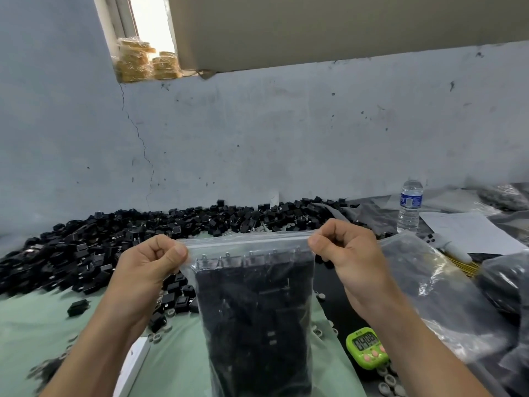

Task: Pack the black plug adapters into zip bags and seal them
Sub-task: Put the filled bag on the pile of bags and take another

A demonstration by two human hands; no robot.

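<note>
A clear zip bag point(254, 305) full of black plug adapters hangs upright in front of me above the table. My left hand point(148, 267) pinches the left end of its zip strip between thumb and fingers. My right hand point(346, 253) pinches the right end of the strip. The strip is stretched straight between both hands. Metal prongs show at the top of the packed load. A big heap of loose black plug adapters point(120, 242) lies on the green table point(37, 325) behind and to the left.
A green timer point(366, 351) sits at the lower right, with small grey rings point(389, 379) beside it. Filled plastic bags point(446, 296) pile on the right. A water bottle point(410, 206) and white paper point(469, 233) stand farther back. A white box point(131, 365) lies lower left.
</note>
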